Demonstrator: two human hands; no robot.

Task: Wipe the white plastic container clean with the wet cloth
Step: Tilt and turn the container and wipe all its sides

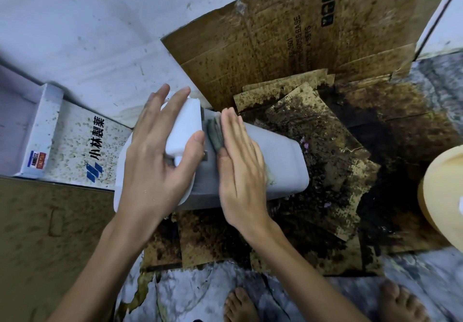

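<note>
Both of your hands are on the white plastic container [280, 161], which lies on its side across stained cardboard sheets [313, 146] on the floor, between a white printed box [72, 146] and a tan rounded vessel [443, 196] at the right edge. You are in the middle of the wiping step. Your left hand [155, 156] is curled around the container's handle end, fingers and thumb gripping the moulded white handle [185, 126] to hold the body steady. Your right hand [240, 166] lies flat, fingers straight and together, pressing the wet cloth [215, 133] against the upper face; only a dark, greyish fold of cloth shows beside your fingers, with a paler edge peeking out near your palm (the rest is hidden under the hand).

The container is smooth, rounded at its corners and slightly glossy, so the cloth should slide easily. The side nearest you looks greyer, though whether that is shadow or grime I cannot tell. The next move, as I judge it, calls for firm strokes along the body, then rolling the container by the handle to bring the unwiped faces up. Mind the cardboard: it is dark, soaked and speckled, and could re-soil any clean face resting on it.
</note>
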